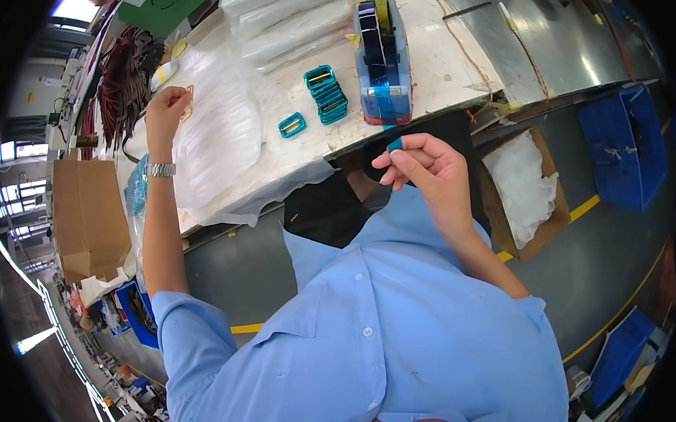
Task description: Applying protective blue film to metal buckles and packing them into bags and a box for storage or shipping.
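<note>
The right hand (429, 169) pinches the free end of a strip of blue tape (393, 138) between thumb and forefinger, just below the mouth of the blue tape dispenser (384, 60) that stands near the front edge of the desk (447, 58). The strip appears to be still joined to the dispenser, so by my reading the piece is drawn out but not yet torn off. The left hand (166, 112), well apart at the far side of the desk, pinches a small gold buckle (187, 104) with curled fingers above a sheet of clear plastic wrap (221, 132).

A row of buckles already covered in blue (326, 93) lies beside the dispenser, with one more (292, 124) apart from it; these look finished, while the gold one is still bare.

The tape's long axis runs from the dispenser mouth down toward the person, its free end pointing at the chest.
</note>
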Tool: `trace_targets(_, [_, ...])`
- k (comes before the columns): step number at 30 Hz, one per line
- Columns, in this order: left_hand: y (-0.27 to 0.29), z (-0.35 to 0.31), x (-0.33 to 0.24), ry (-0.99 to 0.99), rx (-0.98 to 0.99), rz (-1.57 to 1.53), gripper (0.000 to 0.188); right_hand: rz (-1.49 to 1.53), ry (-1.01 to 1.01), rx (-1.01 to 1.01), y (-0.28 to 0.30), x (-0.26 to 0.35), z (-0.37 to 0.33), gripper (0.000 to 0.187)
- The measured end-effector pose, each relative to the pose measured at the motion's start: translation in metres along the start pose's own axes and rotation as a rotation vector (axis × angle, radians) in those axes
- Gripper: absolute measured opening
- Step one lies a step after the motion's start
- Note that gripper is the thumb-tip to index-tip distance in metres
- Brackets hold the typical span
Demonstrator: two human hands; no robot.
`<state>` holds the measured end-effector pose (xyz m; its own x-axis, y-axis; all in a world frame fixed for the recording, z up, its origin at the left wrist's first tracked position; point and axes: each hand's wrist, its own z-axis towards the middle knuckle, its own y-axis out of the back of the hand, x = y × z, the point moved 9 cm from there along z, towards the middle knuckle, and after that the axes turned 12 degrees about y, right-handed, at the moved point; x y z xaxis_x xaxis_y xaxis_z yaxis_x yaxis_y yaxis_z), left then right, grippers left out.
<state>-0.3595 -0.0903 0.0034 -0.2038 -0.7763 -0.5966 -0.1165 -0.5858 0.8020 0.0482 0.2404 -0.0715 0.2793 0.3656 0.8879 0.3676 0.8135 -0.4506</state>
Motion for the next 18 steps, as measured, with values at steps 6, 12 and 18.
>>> trace_targets(6, [-0.098, -0.142, -0.130, 0.283, 0.765, -1.039, 0.013, -0.045, -0.020, -0.024, 0.005, 0.006, -0.003, 0.014])
trace_targets(12, [-0.182, -0.258, -0.191, 0.540, 1.155, -1.122, 0.015, -0.073, -0.031, 0.016, -0.003, 0.000, -0.002, 0.023])
trace_targets(18, [-0.183, -0.242, -0.202, 0.358, 0.923, -0.992, 0.015, -0.064, -0.013, 0.024, -0.007, 0.003, -0.005, 0.023])
